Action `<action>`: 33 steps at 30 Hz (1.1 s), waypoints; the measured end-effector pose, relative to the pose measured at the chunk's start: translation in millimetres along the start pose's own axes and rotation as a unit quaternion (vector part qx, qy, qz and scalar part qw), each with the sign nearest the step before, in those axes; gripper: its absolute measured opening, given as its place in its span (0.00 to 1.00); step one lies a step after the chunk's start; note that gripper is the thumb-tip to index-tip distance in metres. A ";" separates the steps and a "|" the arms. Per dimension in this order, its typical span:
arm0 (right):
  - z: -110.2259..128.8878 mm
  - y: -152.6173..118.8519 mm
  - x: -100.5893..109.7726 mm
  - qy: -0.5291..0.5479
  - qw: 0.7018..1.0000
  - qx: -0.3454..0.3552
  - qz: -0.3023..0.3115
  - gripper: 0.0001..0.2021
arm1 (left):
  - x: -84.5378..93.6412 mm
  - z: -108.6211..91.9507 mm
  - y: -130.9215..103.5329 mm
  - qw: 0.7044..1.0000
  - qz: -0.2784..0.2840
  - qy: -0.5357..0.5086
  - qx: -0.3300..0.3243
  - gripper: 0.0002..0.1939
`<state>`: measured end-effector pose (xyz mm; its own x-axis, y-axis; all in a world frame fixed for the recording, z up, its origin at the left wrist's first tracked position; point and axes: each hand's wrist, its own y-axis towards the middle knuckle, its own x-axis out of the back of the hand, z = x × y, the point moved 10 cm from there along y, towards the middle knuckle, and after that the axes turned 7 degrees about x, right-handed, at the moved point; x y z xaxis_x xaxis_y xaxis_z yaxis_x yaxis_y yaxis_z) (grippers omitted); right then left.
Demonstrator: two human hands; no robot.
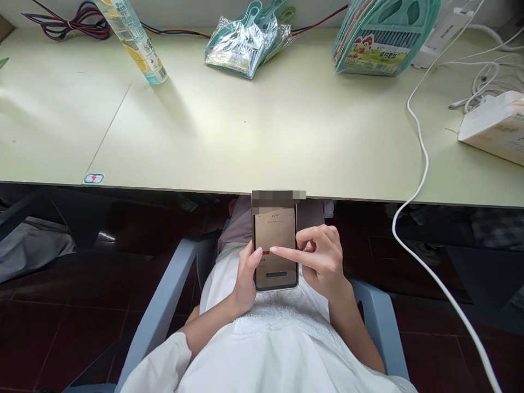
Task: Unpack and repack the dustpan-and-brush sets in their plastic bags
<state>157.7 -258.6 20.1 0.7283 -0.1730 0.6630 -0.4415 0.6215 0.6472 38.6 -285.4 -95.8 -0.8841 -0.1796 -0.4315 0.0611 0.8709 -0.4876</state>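
A smartphone (275, 245) with a lit screen is held upright over my lap, just below the table's front edge. My left hand (247, 275) grips it along its left side, the thumb resting on the screen's edge. Over the screen from the right comes my right hand (323, 256), holding nothing. Its index finger is stretched out, the tip at a small red mark on the screen, while the other fingers are curled. Whether that fingertip touches the glass I cannot tell. A blurred patch covers the phone's top.
On the pale table (266, 131) stand a drink bottle (141, 49), a wrapped dustpan set (245, 46) and stacked brush sets (380, 43). A white cable (421, 147) hangs over the edge at right, near a white box (497, 125). Blue-grey chair armrests (164, 300) flank me.
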 end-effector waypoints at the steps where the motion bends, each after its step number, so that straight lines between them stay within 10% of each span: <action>1: 0.5 0.3 0.0 0.002 1.000 0.000 0.000 0.26 | 0.1 -0.2 0.1 1.000 0.000 0.001 -0.001 0.19; 33: -3.5 2.8 -7.7 0.001 0.999 -0.004 0.040 0.25 | 2.1 -1.5 0.2 1.000 -0.010 -0.009 0.002 0.18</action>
<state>152.7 -252.9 15.5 0.6918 -0.1223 0.7116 -0.4937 0.6390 0.5898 36.1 -284.9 -95.6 -0.8763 -0.2052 -0.4359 0.0458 0.8652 -0.4994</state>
